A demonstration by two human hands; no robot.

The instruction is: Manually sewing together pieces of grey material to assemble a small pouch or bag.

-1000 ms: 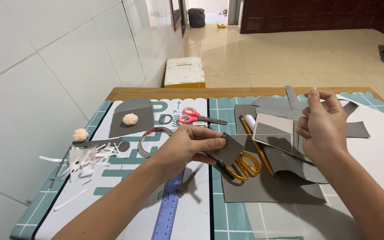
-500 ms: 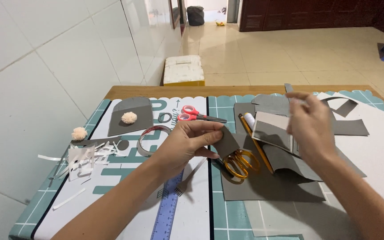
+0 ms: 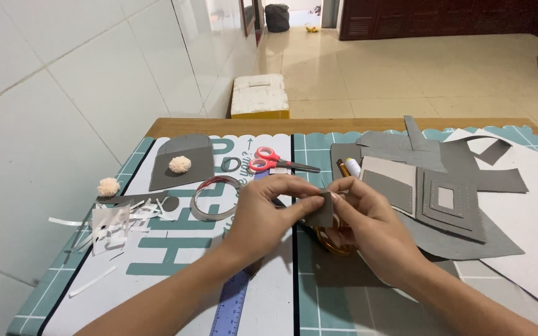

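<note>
Both forearms reach in from the bottom edge and converge toward the middle, bare to the elbow. The left hand (image 3: 263,208) comes in from the lower left, wrist nearly straight, back of the hand up, thumb and forefinger pinched together at their tips while the other fingers curl loosely underneath. The right hand (image 3: 368,221) comes in from the lower right, wrist bent slightly inward, fingertips meeting those of the left hand in a matching pinch, knuckles raised. The two hands touch at the fingertips.
</note>
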